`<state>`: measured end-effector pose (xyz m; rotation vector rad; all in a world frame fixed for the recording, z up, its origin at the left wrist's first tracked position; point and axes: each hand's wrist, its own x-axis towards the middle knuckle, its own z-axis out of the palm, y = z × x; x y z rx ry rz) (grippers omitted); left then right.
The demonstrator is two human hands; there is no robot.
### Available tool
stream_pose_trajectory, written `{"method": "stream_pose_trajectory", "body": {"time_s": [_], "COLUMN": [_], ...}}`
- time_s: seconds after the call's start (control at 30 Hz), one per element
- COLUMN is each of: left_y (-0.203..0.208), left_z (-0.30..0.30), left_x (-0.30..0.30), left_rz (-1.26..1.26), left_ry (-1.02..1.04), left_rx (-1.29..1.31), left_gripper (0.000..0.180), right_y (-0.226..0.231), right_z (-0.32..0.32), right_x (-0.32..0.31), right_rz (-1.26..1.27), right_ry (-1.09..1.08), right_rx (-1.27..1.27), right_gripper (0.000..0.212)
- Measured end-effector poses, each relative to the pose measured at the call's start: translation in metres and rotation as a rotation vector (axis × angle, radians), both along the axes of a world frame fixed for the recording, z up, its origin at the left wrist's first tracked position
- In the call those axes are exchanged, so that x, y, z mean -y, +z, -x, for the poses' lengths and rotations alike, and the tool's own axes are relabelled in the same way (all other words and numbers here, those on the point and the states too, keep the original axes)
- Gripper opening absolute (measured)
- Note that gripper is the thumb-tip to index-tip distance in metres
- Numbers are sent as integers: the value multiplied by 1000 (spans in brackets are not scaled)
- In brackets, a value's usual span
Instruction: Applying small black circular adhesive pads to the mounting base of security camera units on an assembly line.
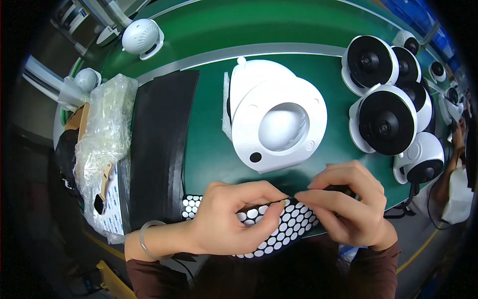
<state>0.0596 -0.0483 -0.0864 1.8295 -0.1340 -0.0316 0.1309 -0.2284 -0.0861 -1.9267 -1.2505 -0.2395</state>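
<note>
Head view: green table (209, 144) carries a white dome housing (276, 117) mid-surface, with bare green between it and the near edge. There, both hands, left (231, 219) and right (348, 204), pinch a black sheet of white round pads (291, 226) overhanging that edge.

Mat (209, 144) is deep green with a pale grey stripe up top. The sticker sheet (291, 226) is black covered in white dots, the round housing (279, 124) is all white, and the domes (386, 122) at right are white with black faces.
</note>
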Motion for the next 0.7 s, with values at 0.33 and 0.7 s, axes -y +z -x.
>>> {"method": "stream_pose_trajectory", "body": {"time_s": [0.33, 0.7], "left_y": [-7, -10], "left_z": [2, 5], "left_x": [4, 5], "left_rz": [-91, -61], "left_ry": [53, 75], "left_rx": [146, 124], "left_gripper": [6, 5], "right_y": [2, 3], "right_z": [-3, -5], "right_x": [-4, -6], "right_rz": [59, 74], "right_ry": [23, 57], "right_rx": [-39, 25], "right_gripper": [17, 15]}}
